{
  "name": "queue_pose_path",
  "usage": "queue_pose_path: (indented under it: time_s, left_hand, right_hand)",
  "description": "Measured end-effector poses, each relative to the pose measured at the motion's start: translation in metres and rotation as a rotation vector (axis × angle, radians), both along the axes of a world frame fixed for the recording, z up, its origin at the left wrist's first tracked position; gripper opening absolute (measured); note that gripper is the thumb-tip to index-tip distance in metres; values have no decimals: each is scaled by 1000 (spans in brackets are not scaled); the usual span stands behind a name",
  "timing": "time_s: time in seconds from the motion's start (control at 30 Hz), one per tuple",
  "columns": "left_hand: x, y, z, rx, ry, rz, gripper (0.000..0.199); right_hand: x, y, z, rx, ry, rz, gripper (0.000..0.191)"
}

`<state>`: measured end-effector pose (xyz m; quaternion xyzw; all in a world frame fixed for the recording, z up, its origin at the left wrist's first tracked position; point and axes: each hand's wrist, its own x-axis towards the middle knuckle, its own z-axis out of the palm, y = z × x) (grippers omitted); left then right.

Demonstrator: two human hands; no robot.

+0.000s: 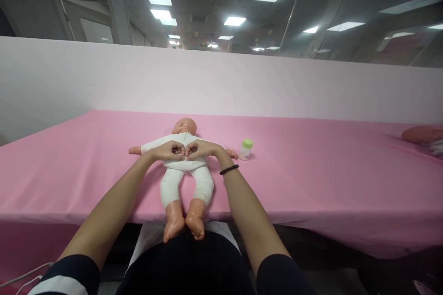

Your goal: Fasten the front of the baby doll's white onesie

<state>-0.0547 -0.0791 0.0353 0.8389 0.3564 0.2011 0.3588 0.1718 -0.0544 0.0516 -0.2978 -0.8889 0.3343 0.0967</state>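
A baby doll (185,173) in a white suit lies on its back on the pink table (311,170), head away from me, bare feet hanging over the near edge. My left hand (170,151) and my right hand (200,149) rest side by side on the doll's chest, fingers curled inward and knuckles nearly touching each other. Both press on the white cloth of the suit; nothing else is in them. A dark bead bracelet (229,169) circles my right wrist.
A small bottle with a green cap (245,149) stands on the table just right of the doll's arm. Another doll's head (420,134) lies at the far right edge. A pale partition wall (221,80) runs behind the table.
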Motion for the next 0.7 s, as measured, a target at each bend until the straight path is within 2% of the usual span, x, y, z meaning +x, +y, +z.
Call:
queue_pose_path:
  time_s: [0.17,0.4,0.7]
  left_hand:
    - [-1,3,-2,26,65,-7,19]
    - [-1,2,-2,-14,11,-45,21]
    - [-2,1,1,-2,93,-47,19]
  right_hand:
    - [-2,0,-1,4,-29,4,35]
    - [-2,-1,0,-8,-37,25,35]
    - [-1,0,-1,-27,-40,49,35]
